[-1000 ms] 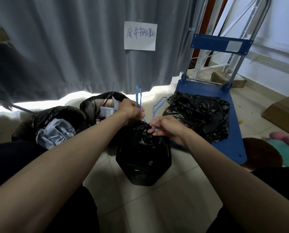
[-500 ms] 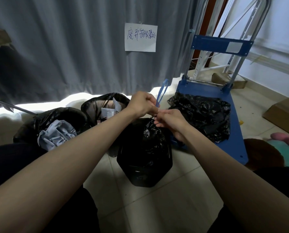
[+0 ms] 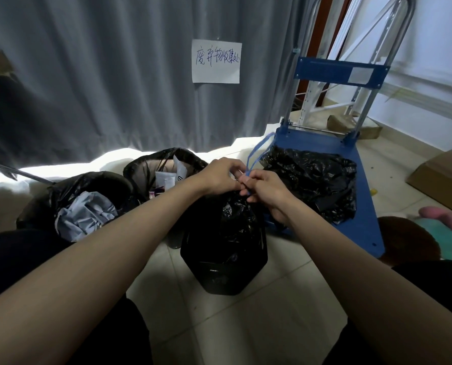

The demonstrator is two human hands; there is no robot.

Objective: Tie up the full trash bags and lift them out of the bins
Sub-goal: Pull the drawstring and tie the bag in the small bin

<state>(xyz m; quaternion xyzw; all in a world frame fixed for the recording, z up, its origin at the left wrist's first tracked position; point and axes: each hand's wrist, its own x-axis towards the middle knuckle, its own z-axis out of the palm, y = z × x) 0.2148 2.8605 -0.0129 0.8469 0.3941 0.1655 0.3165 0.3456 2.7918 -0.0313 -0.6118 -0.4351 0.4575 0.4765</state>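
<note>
Fingers (image 3: 242, 184) of both hands are curled and pinched on the blue drawstring (image 3: 256, 151), right above the gathered neck of the black trash bag (image 3: 232, 225). The left hand (image 3: 221, 175) and right hand (image 3: 268, 191) are pressed together. The bag's seated in a small black bin (image 3: 219, 275) on the floor, with two open bags (image 3: 93, 196) just left.
</note>
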